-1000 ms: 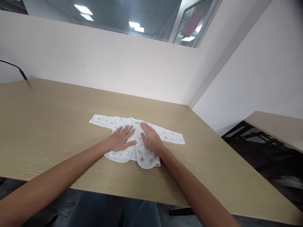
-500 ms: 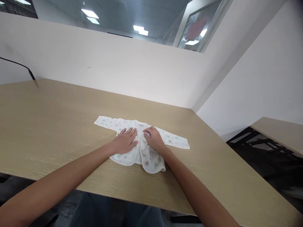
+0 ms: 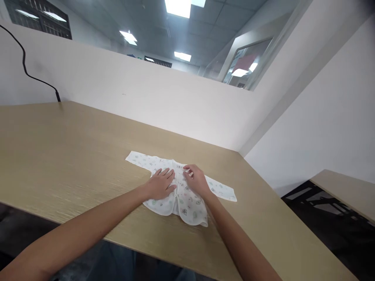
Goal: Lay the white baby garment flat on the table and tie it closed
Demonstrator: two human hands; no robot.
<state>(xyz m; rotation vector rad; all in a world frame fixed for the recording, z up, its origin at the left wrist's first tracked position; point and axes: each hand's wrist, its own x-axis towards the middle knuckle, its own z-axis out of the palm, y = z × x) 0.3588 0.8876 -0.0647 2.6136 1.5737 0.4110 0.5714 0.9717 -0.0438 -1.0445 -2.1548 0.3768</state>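
A small white baby shirt (image 3: pixel 187 205) with a pale printed pattern lies spread flat on the wooden table (image 3: pixel 73 156), sleeves stretched out to both sides. My left hand (image 3: pixel 161 184) rests flat on the shirt's left front panel, fingers stretched out. My right hand (image 3: pixel 197 180) lies on the right panel near the neckline, its fingers curled and pinching the fabric's edge by the collar.
A white partition wall (image 3: pixel 146 97) runs along the table's far edge and meets another white wall at the right corner. A black cable (image 3: pixel 32 76) hangs down at the far left. A second wooden table (image 3: pixel 345 191) stands at the right across a dark gap.
My right hand's fingers went from flat to curled on the fabric near the collar. The camera tilted upward, so the shirt sits lower in view. My left hand stays flat.
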